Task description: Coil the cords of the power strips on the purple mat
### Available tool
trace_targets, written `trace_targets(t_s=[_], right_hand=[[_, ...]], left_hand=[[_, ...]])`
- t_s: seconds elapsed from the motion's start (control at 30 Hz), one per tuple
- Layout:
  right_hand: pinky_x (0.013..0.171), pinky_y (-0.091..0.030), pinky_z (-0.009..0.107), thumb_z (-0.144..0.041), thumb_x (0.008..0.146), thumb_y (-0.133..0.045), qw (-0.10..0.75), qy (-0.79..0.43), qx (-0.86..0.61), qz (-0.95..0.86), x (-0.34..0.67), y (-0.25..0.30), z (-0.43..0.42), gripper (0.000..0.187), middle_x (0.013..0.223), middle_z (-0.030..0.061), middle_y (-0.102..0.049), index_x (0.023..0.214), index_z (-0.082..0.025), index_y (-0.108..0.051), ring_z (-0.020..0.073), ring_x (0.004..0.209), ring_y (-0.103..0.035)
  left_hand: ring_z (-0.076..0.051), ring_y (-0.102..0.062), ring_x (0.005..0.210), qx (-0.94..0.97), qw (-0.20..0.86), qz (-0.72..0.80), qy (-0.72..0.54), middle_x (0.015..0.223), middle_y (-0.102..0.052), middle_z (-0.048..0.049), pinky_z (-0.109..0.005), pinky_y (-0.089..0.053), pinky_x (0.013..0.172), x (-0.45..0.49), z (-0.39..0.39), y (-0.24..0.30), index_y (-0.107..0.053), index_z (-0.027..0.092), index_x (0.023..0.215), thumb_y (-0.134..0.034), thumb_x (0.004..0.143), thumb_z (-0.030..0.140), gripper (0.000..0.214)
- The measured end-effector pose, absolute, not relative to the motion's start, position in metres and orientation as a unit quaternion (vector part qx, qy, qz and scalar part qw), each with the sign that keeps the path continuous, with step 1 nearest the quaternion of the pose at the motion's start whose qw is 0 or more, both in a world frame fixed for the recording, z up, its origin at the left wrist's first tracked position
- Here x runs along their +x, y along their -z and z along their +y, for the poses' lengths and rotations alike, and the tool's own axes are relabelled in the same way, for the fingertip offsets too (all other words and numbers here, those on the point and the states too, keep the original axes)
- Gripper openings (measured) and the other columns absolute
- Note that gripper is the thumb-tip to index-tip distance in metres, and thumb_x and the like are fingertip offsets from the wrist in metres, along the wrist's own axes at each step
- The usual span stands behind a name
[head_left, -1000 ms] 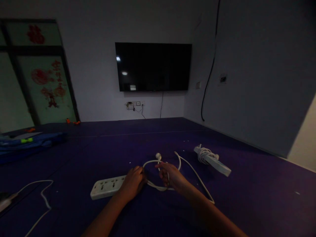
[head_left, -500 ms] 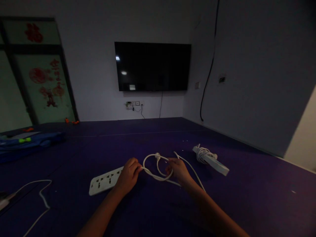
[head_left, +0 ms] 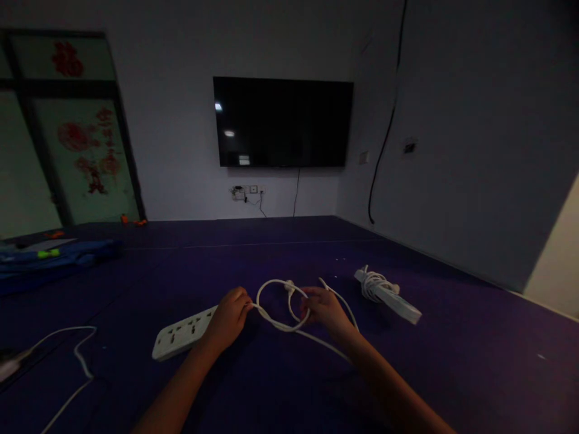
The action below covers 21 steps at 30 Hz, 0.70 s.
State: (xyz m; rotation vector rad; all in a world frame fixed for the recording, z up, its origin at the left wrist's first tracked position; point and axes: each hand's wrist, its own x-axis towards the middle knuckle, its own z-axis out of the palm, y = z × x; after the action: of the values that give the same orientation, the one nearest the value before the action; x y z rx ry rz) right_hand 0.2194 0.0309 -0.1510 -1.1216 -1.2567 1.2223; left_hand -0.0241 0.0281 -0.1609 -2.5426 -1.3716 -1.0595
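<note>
A white power strip [head_left: 183, 333] lies to the left, its right end hidden behind my left hand [head_left: 230, 318]. That hand is closed, pinching the white power cord [head_left: 277, 325] near the strip's end. The cord forms a round loop between my hands. My right hand [head_left: 326, 310] grips the loop's right side between thumb and fingers. Just behind the loop, the plug [head_left: 290, 286] rests on the purple surface, and more cord curves past my right wrist.
To the right lies a second white power strip [head_left: 398, 305] with its cord wound around it. A thin white cable [head_left: 79, 355] runs along the left. Blue cloth [head_left: 67, 259] sits at the far left of the purple surface [head_left: 253, 259]. A television [head_left: 284, 123] hangs on the wall.
My left hand has shifted slightly left, along with the cord and power strip. The loop has moved a little left, and more cord shows stretching below my right hand.
</note>
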Motion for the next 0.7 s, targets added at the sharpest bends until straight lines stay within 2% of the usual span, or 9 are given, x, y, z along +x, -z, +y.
trace_targets(t_s=[0.17, 0.3, 0.47, 0.57, 0.63, 0.7], right_hand=[[0.042, -0.045, 0.023, -0.025, 0.065, -0.057, 0.490, -0.491, -0.473, -0.544, 0.215, 0.160, 0.033, 0.036, 0.053, -0.0046, -0.060, 0.099, -0.013, -0.055, 0.0125, 0.041, -0.057], [0.041, -0.044, 0.023, -0.028, 0.066, -0.055, 0.488, -0.457, -0.479, -0.569, 0.209, 0.167, 0.033, 0.039, 0.052, -0.0046, -0.059, 0.102, -0.011, -0.056, 0.0135, 0.041, -0.057], [0.043, -0.045, 0.024, -0.035, 0.071, -0.055, 0.500, -0.419, -0.460, -0.602, 0.203, 0.172, 0.029, 0.039, 0.053, -0.0031, -0.060, 0.102, -0.011, -0.059, 0.0139, 0.043, -0.059], [0.044, -0.045, 0.024, -0.036, 0.073, -0.055, 0.508, -0.388, -0.446, -0.626, 0.198, 0.172, 0.023, 0.040, 0.054, -0.0017, -0.060, 0.103, -0.012, -0.061, 0.0140, 0.043, -0.059], [0.044, -0.045, 0.025, -0.037, 0.074, -0.054, 0.515, -0.377, -0.441, -0.631, 0.195, 0.172, 0.020, 0.042, 0.055, -0.0006, -0.061, 0.105, -0.011, -0.062, 0.0144, 0.044, -0.058], [0.045, -0.045, 0.026, -0.038, 0.074, -0.053, 0.523, -0.367, -0.435, -0.634, 0.193, 0.171, 0.017, 0.043, 0.055, 0.0005, -0.061, 0.106, -0.010, -0.062, 0.0149, 0.044, -0.058]], left_hand=[[-0.019, -0.052, 0.082, -0.847, 0.065, -0.473, 0.235, 0.086, -0.056, -0.0065, -0.033, -0.041, 0.075, -0.019, 0.026, 0.168, -0.058, 0.016, 0.076, -0.040, 0.086, 0.008, 0.022], [-0.019, -0.051, 0.083, -0.856, 0.075, -0.479, 0.180, 0.088, -0.056, -0.0066, -0.034, -0.040, 0.078, -0.017, 0.028, 0.174, -0.058, 0.016, 0.077, -0.041, 0.083, 0.004, 0.021], [-0.020, -0.050, 0.085, -0.860, 0.085, -0.472, 0.177, 0.089, -0.056, -0.0082, -0.037, -0.040, 0.081, -0.014, 0.026, 0.178, -0.060, 0.015, 0.079, -0.039, 0.085, 0.007, 0.023], [-0.022, -0.051, 0.088, -0.877, 0.083, -0.429, 0.200, 0.091, -0.058, -0.0089, -0.039, -0.039, 0.082, -0.006, 0.018, 0.178, -0.061, 0.015, 0.083, -0.043, 0.087, 0.017, 0.019], [-0.022, -0.052, 0.088, -0.899, 0.062, -0.381, 0.205, 0.090, -0.060, -0.0077, -0.036, -0.040, 0.078, 0.002, 0.014, 0.181, -0.062, 0.017, 0.089, -0.045, 0.087, 0.021, 0.017], [-0.020, -0.053, 0.087, -0.917, 0.037, -0.343, 0.200, 0.089, -0.061, -0.0058, -0.032, -0.040, 0.075, 0.009, 0.013, 0.187, -0.062, 0.019, 0.089, -0.044, 0.088, 0.019, 0.018]])
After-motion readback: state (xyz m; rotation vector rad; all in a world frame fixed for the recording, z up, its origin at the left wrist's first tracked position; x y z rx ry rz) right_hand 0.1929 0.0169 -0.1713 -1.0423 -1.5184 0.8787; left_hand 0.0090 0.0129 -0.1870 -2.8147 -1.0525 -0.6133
